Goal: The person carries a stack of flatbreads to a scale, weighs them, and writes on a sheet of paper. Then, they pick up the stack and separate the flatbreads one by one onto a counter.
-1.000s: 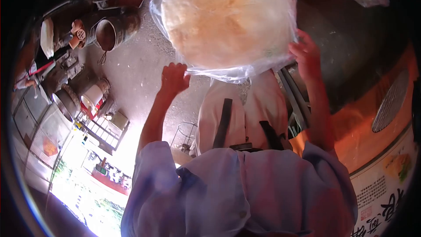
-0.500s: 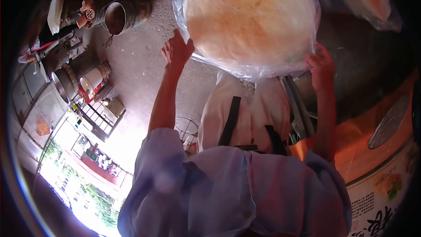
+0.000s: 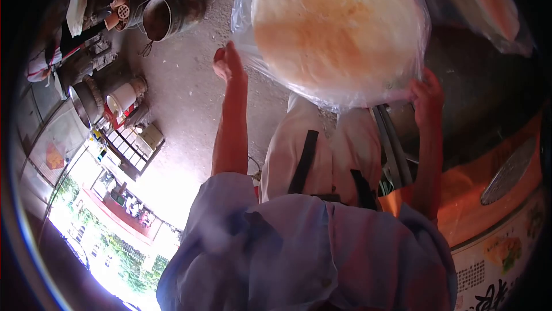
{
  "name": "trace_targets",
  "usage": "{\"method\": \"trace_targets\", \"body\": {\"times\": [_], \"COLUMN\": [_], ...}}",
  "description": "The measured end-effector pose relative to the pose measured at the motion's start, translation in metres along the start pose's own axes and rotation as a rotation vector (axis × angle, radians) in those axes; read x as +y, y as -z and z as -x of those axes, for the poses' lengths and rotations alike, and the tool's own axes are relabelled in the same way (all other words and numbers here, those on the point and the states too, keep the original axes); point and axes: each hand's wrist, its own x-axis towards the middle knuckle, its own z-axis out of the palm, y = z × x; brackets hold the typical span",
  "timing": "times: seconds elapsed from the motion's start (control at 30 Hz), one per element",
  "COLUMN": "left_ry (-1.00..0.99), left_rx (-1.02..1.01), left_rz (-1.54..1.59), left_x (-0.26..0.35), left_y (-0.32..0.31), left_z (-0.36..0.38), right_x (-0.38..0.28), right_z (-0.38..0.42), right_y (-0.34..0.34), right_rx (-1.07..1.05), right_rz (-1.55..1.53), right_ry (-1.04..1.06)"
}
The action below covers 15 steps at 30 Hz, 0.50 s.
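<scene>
A large round flatbread (image 3: pixel 339 29), pale with browned patches, lies inside a clear plastic bag (image 3: pixel 322 99) in front of my knees. My left hand (image 3: pixel 228 64) is closed in a pinch on the bag's left edge, pulling the film out taut. On the opposite side, my right hand (image 3: pixel 426 95) grips the bag's lower right edge with fingers bent. The bread sits between both hands, and neither hand touches it directly. Part of the bread's far edge is cut off by the top of the view.
Another bagged flatbread (image 3: pixel 489 0) is at the upper right, over a dark surface. An orange panel (image 3: pixel 466 196) stands at my right. Metal buckets (image 3: pixel 158 19), a white bucket (image 3: pixel 122 98) and a window-like grid frame (image 3: pixel 126 150) are at the left. A person's sleeve (image 3: pixel 39 66) shows at the far left.
My left hand has shifted slightly outward and down, stretching the bag's left edge away from the bread. The right hand keeps its hold, a little lower in view.
</scene>
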Motion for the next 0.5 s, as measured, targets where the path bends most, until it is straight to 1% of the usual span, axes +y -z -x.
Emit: {"method": "trace_targets", "body": {"times": [0.03,0.13,0.17,0.27,0.3,0.4,0.43,0.47,0.5], "left_ry": [-0.214,-0.862,-0.801,-0.575,-0.580,-0.484,-0.616,-0.714,-0.816], "left_rx": [0.105,0.359,0.264,0.111,0.185,0.205,0.064,0.067,0.073], "left_rz": [-0.234,-0.386,-0.392,-0.221,-0.190,-0.132,-0.331,-0.411,-0.489], "left_x": [0.007,0.014,0.023,0.059,0.062,0.053,0.051,0.050,0.065], "left_y": [-0.004,-0.013,-0.016,-0.018,-0.021,-0.035,-0.039,-0.042,-0.041], "left_z": [0.008,-0.022,-0.033,-0.051,-0.054,-0.035,-0.039,-0.045,-0.047], "right_x": [0.001,0.002,0.001,-0.003,-0.004,-0.004,-0.002,0.000,0.001], "right_z": [-0.001,-0.002,-0.002,0.000,0.001,-0.003,-0.003,-0.003,-0.003], "right_y": [0.002,0.007,0.006,0.005,0.003,0.005,0.009,0.012,0.014], "right_rx": [0.004,-0.020,-0.016,0.006,0.014,0.006,-0.002,-0.016,-0.031], "right_rz": [0.007,0.005,0.004,0.011,0.020,0.043,0.054,0.064,0.072], "right_ry": [0.002,-0.018,-0.012,0.001,0.005,0.025,0.027,0.027,0.030]}}
